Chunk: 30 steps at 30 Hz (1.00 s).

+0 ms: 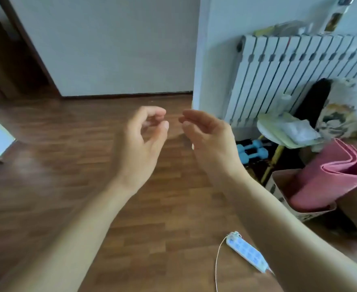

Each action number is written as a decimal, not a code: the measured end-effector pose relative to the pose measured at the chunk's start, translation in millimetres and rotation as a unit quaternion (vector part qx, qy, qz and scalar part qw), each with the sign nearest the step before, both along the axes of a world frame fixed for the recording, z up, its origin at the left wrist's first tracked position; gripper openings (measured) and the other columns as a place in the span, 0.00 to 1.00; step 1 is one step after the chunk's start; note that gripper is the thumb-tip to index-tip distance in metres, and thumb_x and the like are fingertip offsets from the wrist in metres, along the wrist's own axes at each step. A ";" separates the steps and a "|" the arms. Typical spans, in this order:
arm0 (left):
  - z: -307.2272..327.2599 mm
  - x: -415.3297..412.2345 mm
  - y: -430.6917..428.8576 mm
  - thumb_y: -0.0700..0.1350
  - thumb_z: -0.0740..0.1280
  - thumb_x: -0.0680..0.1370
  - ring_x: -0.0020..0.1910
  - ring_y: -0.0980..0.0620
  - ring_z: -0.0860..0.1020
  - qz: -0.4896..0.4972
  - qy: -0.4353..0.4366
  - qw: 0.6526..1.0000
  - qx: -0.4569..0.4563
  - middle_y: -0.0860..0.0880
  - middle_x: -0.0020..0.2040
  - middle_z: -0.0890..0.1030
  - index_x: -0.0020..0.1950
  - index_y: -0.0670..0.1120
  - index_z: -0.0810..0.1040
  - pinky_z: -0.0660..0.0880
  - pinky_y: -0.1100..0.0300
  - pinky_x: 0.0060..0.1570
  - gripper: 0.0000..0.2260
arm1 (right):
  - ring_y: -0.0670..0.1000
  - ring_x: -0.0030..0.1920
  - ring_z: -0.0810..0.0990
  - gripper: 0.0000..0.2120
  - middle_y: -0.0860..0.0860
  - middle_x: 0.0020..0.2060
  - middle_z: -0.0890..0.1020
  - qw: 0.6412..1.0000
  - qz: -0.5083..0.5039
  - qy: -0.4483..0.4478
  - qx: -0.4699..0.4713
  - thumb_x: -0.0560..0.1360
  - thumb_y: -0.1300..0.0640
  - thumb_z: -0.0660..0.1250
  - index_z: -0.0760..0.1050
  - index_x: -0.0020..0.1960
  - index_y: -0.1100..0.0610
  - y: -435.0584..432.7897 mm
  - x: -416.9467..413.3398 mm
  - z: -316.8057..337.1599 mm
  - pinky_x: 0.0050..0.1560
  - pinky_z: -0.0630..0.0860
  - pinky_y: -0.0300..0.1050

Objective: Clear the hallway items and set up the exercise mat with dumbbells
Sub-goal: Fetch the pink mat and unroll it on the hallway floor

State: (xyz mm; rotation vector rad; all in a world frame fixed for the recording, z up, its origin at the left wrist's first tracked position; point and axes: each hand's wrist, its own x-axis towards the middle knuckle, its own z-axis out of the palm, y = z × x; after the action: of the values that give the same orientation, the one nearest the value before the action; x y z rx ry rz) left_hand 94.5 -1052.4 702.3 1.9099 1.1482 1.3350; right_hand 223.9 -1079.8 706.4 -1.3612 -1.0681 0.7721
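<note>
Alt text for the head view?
Empty left hand and right hand hover over a wooden floor, fingers loosely curled. On the person's right: rolled pink mat in a cardboard box, blue dumbbells below a white radiator, power strip on the floor.

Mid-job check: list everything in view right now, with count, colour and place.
exercise mat: one, pink, rolled, standing in the cardboard box at right
cardboard box: one, brown, on the floor at right
dumbbells: two as far as shows, light blue, on the floor below the radiator
power strip: one, white and pale blue, on the floor by the right forearm, thin cord trailing
radiator: one, white, on the right wall
printed cushion: one, cream, in front of the radiator
pile of papers: one, pale yellow and white, above the dumbbells
floor: brown wood
left hand: empty, fingers loosely curled, centre
right hand: empty, fingers loosely curled, centre
</note>
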 end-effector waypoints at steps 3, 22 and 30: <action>-5.6 47.6 20.8 0.45 0.65 0.76 0.53 0.57 0.79 -0.044 0.003 0.999 0.003 0.58 0.50 0.80 0.54 0.51 0.77 0.76 0.56 0.57 0.07 | 0.37 0.51 0.79 0.13 0.46 0.53 0.83 0.999 -0.034 -0.008 0.003 0.78 0.60 0.64 0.78 0.61 0.54 10.3 47.6 -3.2 0.48 0.72 0.22; -36.4 267.9 207.8 0.43 0.65 0.78 0.54 0.58 0.78 -0.313 0.040 0.949 -0.023 0.53 0.51 0.80 0.57 0.47 0.77 0.75 0.64 0.57 0.08 | 0.40 0.54 0.80 0.13 0.46 0.52 0.83 0.953 -0.301 0.028 -0.012 0.78 0.61 0.64 0.77 0.62 0.54 136.5 227.4 -35.2 0.58 0.74 0.34; -44.8 359.0 294.4 0.44 0.65 0.79 0.51 0.61 0.77 -0.448 0.093 0.889 -0.006 0.53 0.51 0.80 0.57 0.47 0.77 0.72 0.74 0.52 0.08 | 0.42 0.43 0.80 0.13 0.45 0.52 0.83 0.889 -0.449 0.078 -0.043 0.78 0.60 0.63 0.77 0.61 0.53 189.6 281.6 -51.4 0.54 0.77 0.42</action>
State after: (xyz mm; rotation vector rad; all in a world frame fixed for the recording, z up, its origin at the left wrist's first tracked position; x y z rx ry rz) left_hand 453.6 -758.0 657.5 2.1625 0.2243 0.6284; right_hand 505.5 -890.2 655.0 -1.6246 -0.1912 0.2185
